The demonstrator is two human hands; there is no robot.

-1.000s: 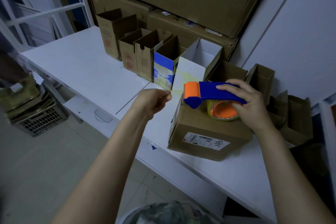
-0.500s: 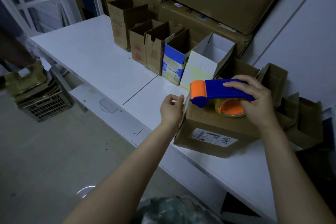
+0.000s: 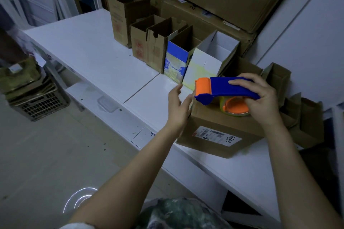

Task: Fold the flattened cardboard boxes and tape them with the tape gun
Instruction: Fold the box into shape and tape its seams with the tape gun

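Blue-and-orange plastic tape gun (image 3: 226, 89) is clasped in right hand (image 3: 260, 102). Brown cardboard box (image 3: 214, 135) beneath is braced by flat, straight-fingered left hand (image 3: 178, 107); skewed taping is risked by slippage.

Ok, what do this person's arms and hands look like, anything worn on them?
The left forearm and right forearm are bare: no gloves, watch or bracelet show. The left hand and right hand carry no visible rings. A mottled green patterned garment shows below them.

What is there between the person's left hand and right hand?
In the head view, the orange front of the tape gun lies between the left hand and the right hand, above the corner of the brown box.
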